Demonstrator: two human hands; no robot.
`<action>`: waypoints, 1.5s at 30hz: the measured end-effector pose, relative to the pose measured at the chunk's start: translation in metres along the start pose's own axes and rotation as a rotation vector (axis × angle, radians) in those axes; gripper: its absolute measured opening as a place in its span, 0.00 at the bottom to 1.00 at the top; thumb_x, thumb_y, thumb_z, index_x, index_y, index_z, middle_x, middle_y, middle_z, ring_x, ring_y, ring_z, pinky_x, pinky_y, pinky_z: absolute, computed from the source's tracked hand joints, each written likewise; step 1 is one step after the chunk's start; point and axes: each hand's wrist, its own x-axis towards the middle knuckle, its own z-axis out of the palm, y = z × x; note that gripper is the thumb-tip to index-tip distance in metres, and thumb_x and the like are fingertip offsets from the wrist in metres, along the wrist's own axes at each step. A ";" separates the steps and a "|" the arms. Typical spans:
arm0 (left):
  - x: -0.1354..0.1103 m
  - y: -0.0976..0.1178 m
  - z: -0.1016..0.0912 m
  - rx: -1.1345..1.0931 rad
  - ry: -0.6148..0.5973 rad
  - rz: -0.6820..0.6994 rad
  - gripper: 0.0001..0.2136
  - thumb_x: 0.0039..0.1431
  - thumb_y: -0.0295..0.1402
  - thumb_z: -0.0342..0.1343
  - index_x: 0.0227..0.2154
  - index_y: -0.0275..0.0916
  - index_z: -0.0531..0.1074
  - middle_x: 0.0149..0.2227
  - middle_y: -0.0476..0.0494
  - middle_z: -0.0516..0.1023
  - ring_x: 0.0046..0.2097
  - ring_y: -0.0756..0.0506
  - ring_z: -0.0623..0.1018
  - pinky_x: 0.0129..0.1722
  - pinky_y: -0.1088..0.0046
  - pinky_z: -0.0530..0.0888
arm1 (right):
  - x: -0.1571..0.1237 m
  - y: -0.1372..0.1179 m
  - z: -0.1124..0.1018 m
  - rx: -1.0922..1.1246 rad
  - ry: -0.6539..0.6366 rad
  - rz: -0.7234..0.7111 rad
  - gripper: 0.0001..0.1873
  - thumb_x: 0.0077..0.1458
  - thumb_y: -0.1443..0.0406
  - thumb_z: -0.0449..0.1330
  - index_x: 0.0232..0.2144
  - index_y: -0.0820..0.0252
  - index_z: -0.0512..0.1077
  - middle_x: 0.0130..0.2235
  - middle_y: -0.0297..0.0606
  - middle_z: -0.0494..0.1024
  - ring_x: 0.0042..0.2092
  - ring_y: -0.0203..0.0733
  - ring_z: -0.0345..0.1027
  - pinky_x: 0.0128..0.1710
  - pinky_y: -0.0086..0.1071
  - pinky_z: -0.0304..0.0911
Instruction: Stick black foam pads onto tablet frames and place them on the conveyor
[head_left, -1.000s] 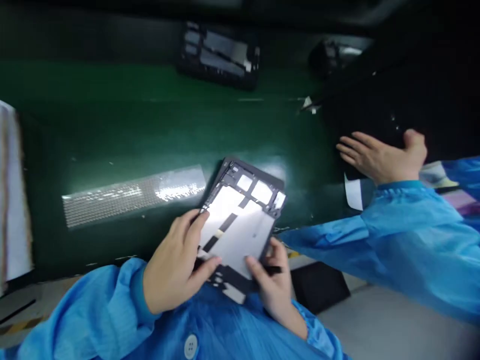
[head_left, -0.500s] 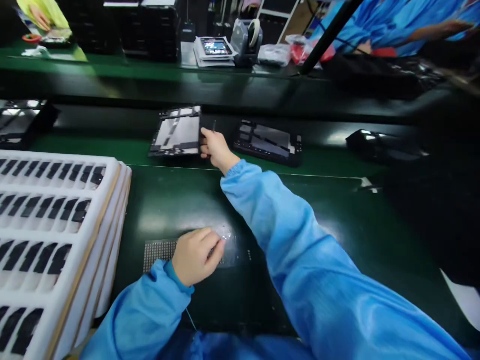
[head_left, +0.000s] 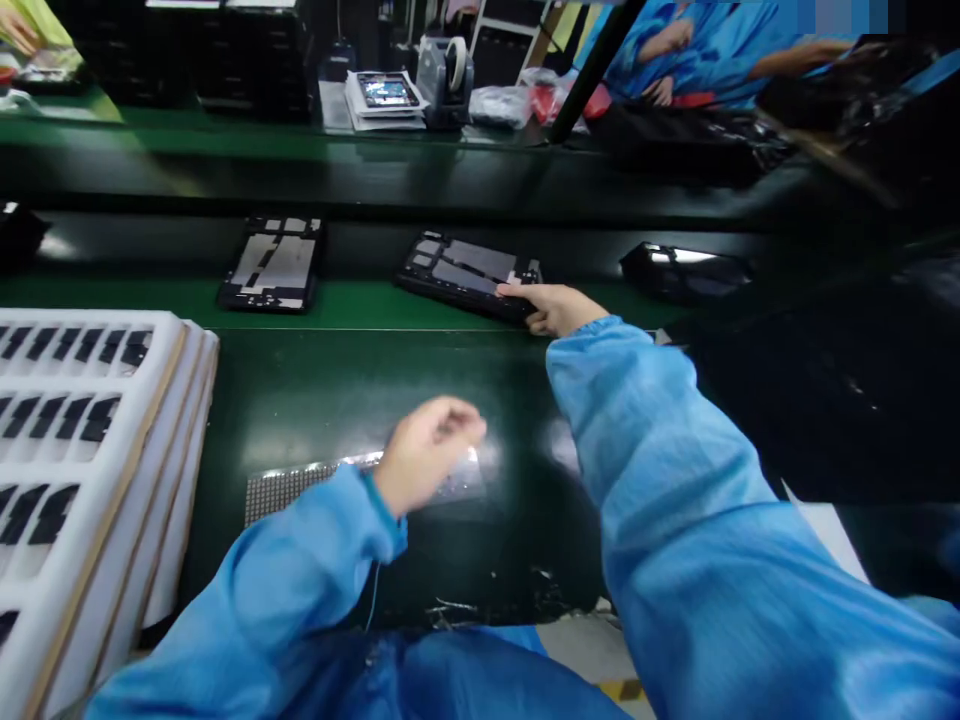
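Observation:
My right hand [head_left: 555, 308] grips the right end of a black tablet housing [head_left: 472, 272], thumb on top and fingers at its near edge. White and grey panels show inside the housing. To its left lies a second tablet housing [head_left: 274, 265], apart from my hands. My left hand [head_left: 431, 452], a little blurred, is held with curled fingers over the green bench. Whatever its fingertips may hold is too small to make out. Below and beside it lies a clear sheet with a grid of small dark pieces [head_left: 289, 490], partly covered by my sleeve.
Stacked white foam trays [head_left: 161, 400] with rows of dark parts stand at the left. Another black device [head_left: 682, 272] lies to the right on the green strip. On the shelf behind are a tape dispenser [head_left: 444, 85] and a lit tablet [head_left: 386, 90]. Co-workers in blue sit beyond.
My right hand has left the left tablet housing, which now lies flat, and has moved right onto the other one. My left hand has risen slightly off the sheet. The view has turned right.

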 end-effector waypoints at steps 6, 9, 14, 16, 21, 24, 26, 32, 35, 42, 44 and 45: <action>0.088 0.015 0.019 -0.256 0.100 -0.212 0.24 0.74 0.47 0.64 0.64 0.38 0.74 0.62 0.36 0.78 0.59 0.39 0.81 0.60 0.53 0.84 | -0.183 0.045 -0.064 0.085 -0.347 0.169 0.30 0.47 0.40 0.78 0.23 0.59 0.76 0.24 0.33 0.68 0.26 0.35 0.61 0.25 0.33 0.61; 0.051 0.016 0.008 -0.277 -0.025 -0.231 0.22 0.74 0.45 0.65 0.63 0.37 0.75 0.59 0.37 0.80 0.56 0.41 0.83 0.57 0.56 0.85 | -0.266 0.061 -0.128 0.152 -0.308 0.105 0.28 0.59 0.41 0.69 0.22 0.57 0.81 0.29 0.41 0.75 0.32 0.43 0.72 0.29 0.36 0.70; -0.040 0.017 0.000 -0.094 -0.508 -0.195 0.17 0.72 0.43 0.68 0.53 0.35 0.79 0.47 0.42 0.85 0.45 0.46 0.85 0.47 0.65 0.87 | -0.297 0.068 -0.164 0.186 -0.078 -0.028 0.21 0.63 0.44 0.69 0.27 0.48 0.88 0.17 0.36 0.66 0.20 0.40 0.60 0.17 0.35 0.60; -0.060 0.018 0.000 0.060 -0.575 -0.149 0.14 0.72 0.42 0.67 0.48 0.35 0.80 0.43 0.45 0.84 0.41 0.48 0.83 0.44 0.69 0.85 | -0.288 0.066 -0.147 0.194 -0.133 -0.108 0.14 0.59 0.47 0.74 0.31 0.47 0.89 0.19 0.36 0.71 0.20 0.39 0.61 0.16 0.34 0.58; -0.065 0.018 -0.037 0.528 -0.213 -0.018 0.12 0.71 0.41 0.59 0.41 0.38 0.81 0.41 0.39 0.81 0.40 0.43 0.77 0.38 0.65 0.70 | -0.250 0.054 -0.068 0.181 -0.414 -0.402 0.09 0.59 0.61 0.79 0.43 0.44 0.89 0.39 0.35 0.87 0.36 0.42 0.81 0.32 0.36 0.79; -0.051 0.008 -0.071 0.677 -0.136 0.031 0.11 0.70 0.39 0.56 0.37 0.41 0.79 0.33 0.45 0.77 0.34 0.46 0.73 0.38 0.65 0.64 | -0.216 0.058 -0.011 0.024 -0.588 -0.431 0.08 0.62 0.63 0.77 0.44 0.49 0.88 0.46 0.36 0.90 0.46 0.43 0.85 0.47 0.38 0.82; -0.043 -0.006 -0.085 0.710 -0.205 0.046 0.07 0.66 0.35 0.59 0.32 0.42 0.78 0.26 0.50 0.74 0.30 0.48 0.70 0.37 0.67 0.62 | -0.194 0.070 0.021 -0.086 -0.646 -0.435 0.08 0.62 0.61 0.77 0.44 0.54 0.88 0.45 0.36 0.91 0.46 0.43 0.86 0.49 0.38 0.82; -0.043 -0.041 -0.093 0.737 -0.314 0.067 0.04 0.63 0.31 0.61 0.36 0.44 0.81 0.26 0.54 0.76 0.28 0.50 0.71 0.36 0.69 0.63 | -0.175 0.103 0.048 -0.237 -0.729 -0.434 0.13 0.65 0.56 0.74 0.46 0.57 0.85 0.45 0.37 0.91 0.44 0.41 0.84 0.48 0.36 0.81; -0.044 -0.041 -0.094 0.792 -0.315 0.089 0.04 0.64 0.31 0.62 0.36 0.43 0.82 0.26 0.55 0.77 0.28 0.50 0.72 0.37 0.69 0.64 | -0.182 0.104 0.046 -0.213 -0.706 -0.425 0.12 0.65 0.55 0.75 0.45 0.54 0.85 0.45 0.36 0.90 0.45 0.42 0.84 0.48 0.36 0.81; -0.045 -0.034 -0.093 0.851 -0.315 0.068 0.04 0.67 0.30 0.64 0.38 0.41 0.84 0.28 0.54 0.79 0.29 0.50 0.72 0.38 0.69 0.68 | -0.177 0.091 0.048 -0.268 -0.742 -0.443 0.04 0.66 0.59 0.74 0.42 0.50 0.85 0.44 0.34 0.89 0.43 0.43 0.83 0.46 0.38 0.81; -0.047 -0.036 -0.092 0.857 -0.305 0.084 0.04 0.67 0.30 0.64 0.38 0.41 0.84 0.28 0.54 0.79 0.29 0.50 0.72 0.37 0.70 0.67 | -0.188 0.082 0.039 -0.205 -0.717 -0.371 0.04 0.65 0.61 0.75 0.41 0.52 0.85 0.42 0.34 0.89 0.42 0.43 0.84 0.45 0.38 0.82; -0.048 -0.037 -0.093 0.857 -0.295 0.094 0.04 0.67 0.30 0.64 0.39 0.41 0.83 0.28 0.54 0.78 0.29 0.51 0.72 0.36 0.70 0.65 | -0.200 0.079 0.032 -0.152 -0.679 -0.325 0.04 0.65 0.62 0.75 0.42 0.52 0.86 0.42 0.34 0.89 0.42 0.42 0.85 0.45 0.37 0.82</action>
